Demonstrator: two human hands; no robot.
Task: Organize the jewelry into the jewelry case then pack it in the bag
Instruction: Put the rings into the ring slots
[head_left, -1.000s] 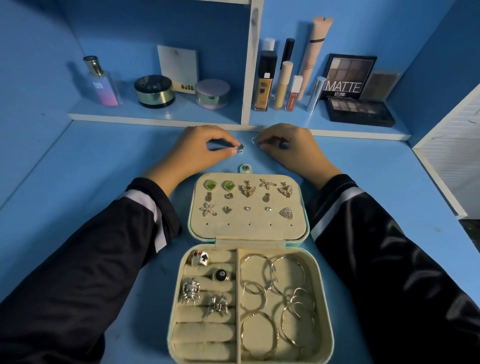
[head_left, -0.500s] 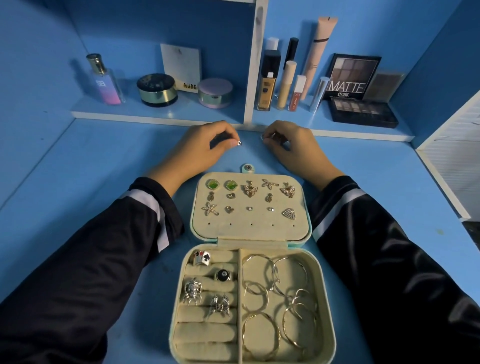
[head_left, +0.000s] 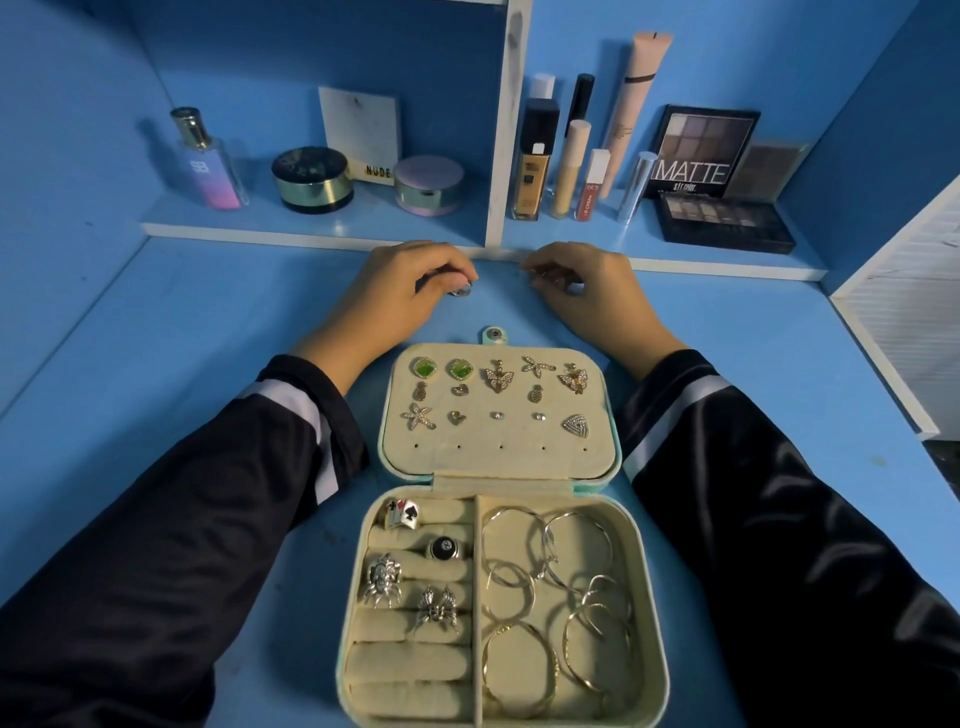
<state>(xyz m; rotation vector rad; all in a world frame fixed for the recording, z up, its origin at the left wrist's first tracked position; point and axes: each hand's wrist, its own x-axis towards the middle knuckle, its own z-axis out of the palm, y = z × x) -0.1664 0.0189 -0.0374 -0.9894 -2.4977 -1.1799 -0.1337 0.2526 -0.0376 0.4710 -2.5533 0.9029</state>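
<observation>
From the head camera, the jewelry case (head_left: 631, 525) lies open on the blue desk (head_left: 156, 374), midway between its left and right edges and close to the near edge. Its long axis runs from the near edge to the far edge, and the snap tab (head_left: 494, 335) points at the far edge. Beyond the tab, just short of the shelf (head_left: 311, 236) along the far edge, both hands work low over the desk. The left hand (head_left: 410, 283) pinches a small shiny piece (head_left: 461, 291) at its fingertips. The right hand (head_left: 592, 291) is curled round a thin wire-like piece (head_left: 536, 274), too fine to identify. This looks like gathering the last loose pieces. To do it well, keep each pinch firm and low and carry one piece at a time. A stud should go post-first into the bare row of holes on the stud panel (head_left: 498, 457); a hoop belongs in the tray's right compartment. No bag is in view.
</observation>
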